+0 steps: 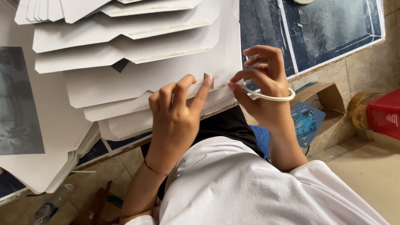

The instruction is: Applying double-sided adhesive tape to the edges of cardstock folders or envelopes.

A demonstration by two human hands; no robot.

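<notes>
Fingers of my left hand press down on the long edge of a white card sheet, forefinger and thumb narrowed to a pinch at a small dark tab on that edge, which keeps the sheet flat while it is worked. My right hand hovers just beside it, thumb and forefinger curled close around the start of a thin white strip that loops back over my wrist (it looks like tape backing, though I cannot tell for sure). The sheet lies on top of a fanned stack of similar sheets, each stepped back so its long edge shows. They rest on a table with a dark blue top, whose near edge runs right under my hands. Room is tight: the stack crowds the left, and my lap sits just below. To the right, on the tiled floor, an open cardboard box and a red crate stand well apart from my hands.
</notes>
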